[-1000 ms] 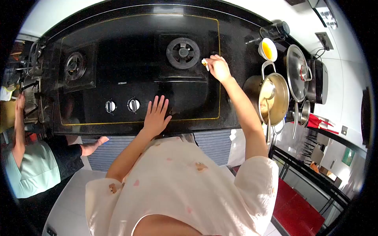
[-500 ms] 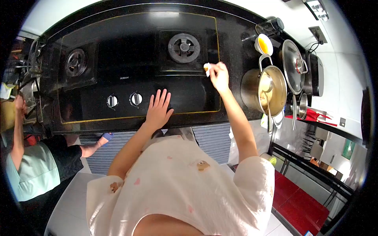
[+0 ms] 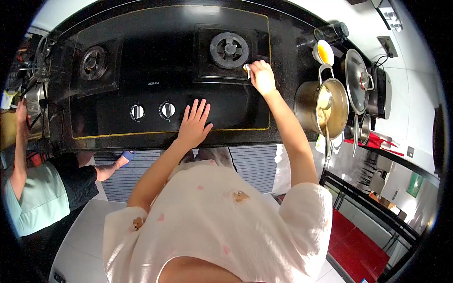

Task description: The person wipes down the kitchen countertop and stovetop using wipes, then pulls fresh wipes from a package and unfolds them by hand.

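Note:
My left hand (image 3: 194, 123) lies flat with fingers spread on the black glass of the gas stove (image 3: 160, 52), to the right of two control knobs (image 3: 166, 109). In my right hand (image 3: 263, 78), the fingers pinch a small crumpled white tissue (image 3: 247, 70) with a yellow-brown stain. It is at the lower right of the right burner (image 3: 229, 50), over the edge of its recessed square. The left burner (image 3: 94, 63) sits farther off, away from both hands.
Right of the stove stand a steel pot (image 3: 309, 109) holding a ladle (image 3: 325, 101), a white bowl (image 3: 323, 53) of orange-yellow liquid, and a lidded pan (image 3: 357, 80). At far left, a person in a pale green shirt (image 3: 41, 198) reaches towards the sink area.
My right hand has moved the tissue up and left, closer to the right burner. The left hand stays flat on the stove while the whole view shifts slightly.

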A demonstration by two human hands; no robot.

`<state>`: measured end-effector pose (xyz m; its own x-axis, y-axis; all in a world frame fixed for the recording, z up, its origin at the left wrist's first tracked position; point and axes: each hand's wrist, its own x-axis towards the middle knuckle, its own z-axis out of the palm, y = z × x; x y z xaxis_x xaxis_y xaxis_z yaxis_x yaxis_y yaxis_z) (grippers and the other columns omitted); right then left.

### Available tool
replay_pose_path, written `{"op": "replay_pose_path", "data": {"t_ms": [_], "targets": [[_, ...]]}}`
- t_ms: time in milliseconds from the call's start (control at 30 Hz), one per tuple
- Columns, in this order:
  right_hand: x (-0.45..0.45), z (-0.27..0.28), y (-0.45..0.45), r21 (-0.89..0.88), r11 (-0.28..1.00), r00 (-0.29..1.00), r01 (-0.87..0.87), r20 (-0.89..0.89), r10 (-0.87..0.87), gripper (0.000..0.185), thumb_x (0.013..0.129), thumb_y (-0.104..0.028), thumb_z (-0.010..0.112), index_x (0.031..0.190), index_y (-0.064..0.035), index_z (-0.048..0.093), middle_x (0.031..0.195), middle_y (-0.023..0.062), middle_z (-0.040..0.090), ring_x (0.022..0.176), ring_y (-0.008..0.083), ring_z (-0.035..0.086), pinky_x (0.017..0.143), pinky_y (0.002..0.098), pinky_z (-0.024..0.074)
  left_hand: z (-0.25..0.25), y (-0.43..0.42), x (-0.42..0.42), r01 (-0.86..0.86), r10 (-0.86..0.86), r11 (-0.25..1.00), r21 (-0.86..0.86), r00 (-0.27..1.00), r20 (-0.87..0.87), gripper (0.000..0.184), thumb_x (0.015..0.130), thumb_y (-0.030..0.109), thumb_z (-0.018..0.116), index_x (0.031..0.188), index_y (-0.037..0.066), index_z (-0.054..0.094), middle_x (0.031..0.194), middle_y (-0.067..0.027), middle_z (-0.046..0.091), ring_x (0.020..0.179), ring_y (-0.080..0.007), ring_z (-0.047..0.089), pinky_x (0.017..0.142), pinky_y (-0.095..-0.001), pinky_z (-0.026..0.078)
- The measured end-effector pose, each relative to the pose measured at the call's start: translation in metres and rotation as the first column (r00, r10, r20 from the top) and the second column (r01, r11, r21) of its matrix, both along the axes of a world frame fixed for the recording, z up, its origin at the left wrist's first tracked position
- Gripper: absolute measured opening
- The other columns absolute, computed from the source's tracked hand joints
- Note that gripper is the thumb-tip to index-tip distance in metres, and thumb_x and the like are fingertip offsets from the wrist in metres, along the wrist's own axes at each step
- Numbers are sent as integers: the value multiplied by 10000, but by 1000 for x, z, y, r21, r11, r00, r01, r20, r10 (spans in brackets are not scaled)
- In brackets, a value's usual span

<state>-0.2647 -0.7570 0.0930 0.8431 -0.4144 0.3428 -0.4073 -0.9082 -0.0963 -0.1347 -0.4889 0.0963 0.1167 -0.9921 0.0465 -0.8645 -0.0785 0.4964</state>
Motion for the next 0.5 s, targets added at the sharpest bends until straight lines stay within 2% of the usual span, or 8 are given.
{"op": "replay_pose_path", "data": {"t_ms": [133, 233, 300, 367, 433, 500], "targets": [[-7, 1, 17, 29, 999, 1000, 14, 17, -15, 33, 697, -70, 566, 718, -61, 590, 711, 49, 523, 738, 227, 495, 662, 319, 392, 0, 1, 0, 5, -5, 1000, -7, 1000, -3, 602, 785, 286, 521, 1282, 42, 284, 1336, -145, 255, 1241, -315, 215, 995, -450, 184], [-21, 2, 23, 173, 985, 993, -18, 118, -3, 68, 683, -52, 568, 741, -55, 604, 732, 57, 552, 747, 233, 503, 676, 322, 399, 1, 0, 2, 8, -8, 1000, -4, 1000, -6, 603, 785, 288, 522, 1281, 41, 284, 1337, -146, 252, 1242, -316, 213, 997, -449, 182], [-35, -7, 19, 291, 951, 947, 102, 263, -183, 78, 688, -30, 564, 755, -28, 605, 739, 84, 576, 758, 248, 516, 695, 340, 420, 0, -1, 2, 8, -8, 1000, 2, 1000, -13, 603, 785, 288, 521, 1281, 41, 284, 1339, -146, 250, 1244, -316, 208, 999, -449, 178], [-41, -8, 10, 523, 820, 851, 233, 298, -432, 61, 724, -30, 557, 767, -22, 600, 737, 76, 578, 736, 225, 523, 691, 313, 419, 0, 0, 2, 14, -13, 1000, 13, 1000, -20, 602, 787, 288, 518, 1282, 41, 283, 1341, -145, 246, 1247, -315, 203, 1000, -449, 175], [-39, -15, -1, 756, 642, 766, 125, 338, -547, 92, 751, -25, 544, 824, -4, 597, 761, 45, 586, 728, 154, 524, 684, 261, 412, 0, 0, 2, 21, -20, 999, 33, 1000, -12, 600, 791, 291, 512, 1284, 41, 281, 1343, -145, 243, 1248, -314, 200, 1000, -449, 174], [-32, -21, -15, 907, 420, 673, -38, 334, -660, 125, 778, -19, 530, 880, 14, 594, 784, 15, 594, 720, 82, 525, 677, 208, 404, 0, -1, 2, 23, -23, 999, 45, 1000, -7, 598, 795, 294, 506, 1286, 42, 278, 1345, -145, 239, 1249, -314, 197, 1001, -450, 173]]}}
